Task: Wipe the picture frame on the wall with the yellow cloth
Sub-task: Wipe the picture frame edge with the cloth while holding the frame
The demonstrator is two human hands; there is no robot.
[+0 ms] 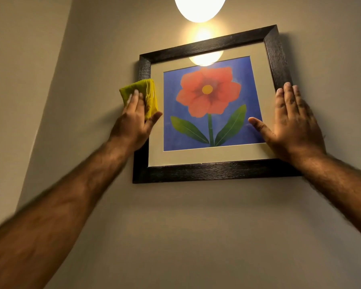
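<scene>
A dark wooden picture frame (213, 171) hangs slightly tilted on the beige wall, holding a print of a red flower on blue. My left hand (134, 122) presses a folded yellow cloth (149, 94) flat against the frame's left side, about halfway up, and covers that stretch of the frame. My right hand (293, 127) lies flat with fingers spread on the frame's right side, its thumb over the glass near the print's lower right corner. It holds nothing.
A glowing round wall lamp (200, 7) hangs just above the frame and reflects in the glass. A wall corner (50, 84) runs down to the left of the frame. Bare wall lies below the frame.
</scene>
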